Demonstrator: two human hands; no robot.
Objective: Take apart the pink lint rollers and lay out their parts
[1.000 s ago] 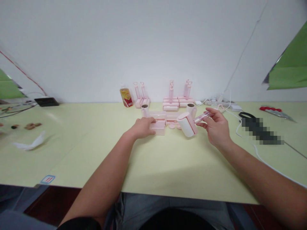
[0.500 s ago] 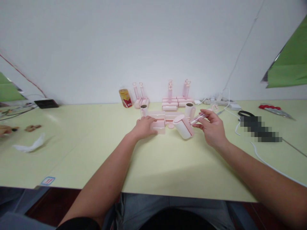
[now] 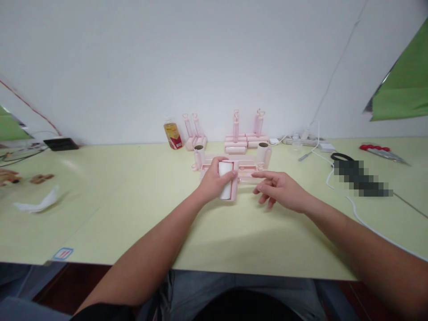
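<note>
Beyond your hands (image 3: 211, 182) (image 3: 283, 191), a plain, pale wall (image 3: 214, 58) rises behind the desk (image 3: 133, 200), whose light yellow-green top spreads out to both sides of them. Well to their left and right, you have green sheets (image 3: 401, 89) at the edges of view. Soft light leaves a faint shadow (image 3: 267, 240) nearer you; dark red floor (image 3: 78, 281) shows below the desk's front edge.

The worktop (image 3: 127, 209) is pale yellow. Pink plastic parts (image 3: 245, 158) sit in the middle, near two rolls (image 3: 262, 154) standing up. Pink rollers (image 3: 235, 150) and a yellow-and-red bottle (image 3: 173, 135) are at the back. A white scrap (image 3: 38, 204) and brown bits (image 3: 41, 179) lie left; a white cord (image 3: 354, 210) lies right.
</note>
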